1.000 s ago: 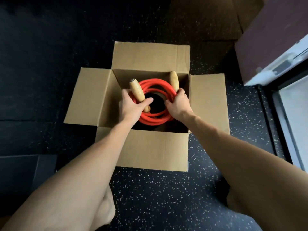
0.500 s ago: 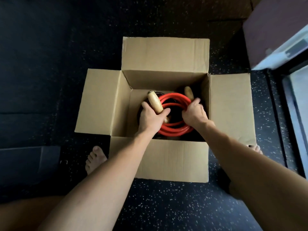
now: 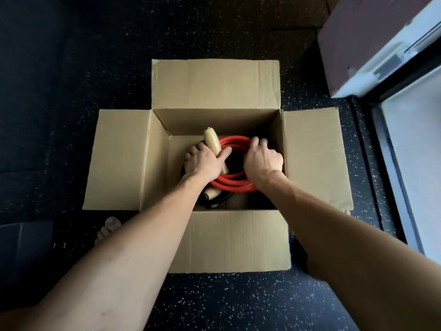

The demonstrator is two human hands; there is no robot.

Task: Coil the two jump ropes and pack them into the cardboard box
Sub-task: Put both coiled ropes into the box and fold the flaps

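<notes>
An open cardboard box (image 3: 229,240) stands on the dark floor with all flaps spread. Inside it lies a coiled red jump rope (image 3: 232,185) with wooden handles; one handle (image 3: 212,142) points up and away. My left hand (image 3: 205,161) is closed around that handle and the coil's left side. My right hand (image 3: 262,158) rests on the coil's right side, fingers curled over the rope. Under the red coil a black rope (image 3: 214,201) with a wooden handle (image 3: 211,194) shows at the box's near left. The red rope's other handle is hidden.
Dark speckled rubber flooring (image 3: 238,302) surrounds the box. A maroon and white cabinet or door (image 3: 372,44) stands at the upper right, with a bright glass panel (image 3: 415,149) along the right edge. My bare toes (image 3: 107,229) show left of the box. A dark mat (image 3: 23,244) lies at the lower left.
Both hands have lowered the red coil deeper into the box, onto the black rope. The view has moved closer over the box, and my right hand's fingers have loosened on the coil.
</notes>
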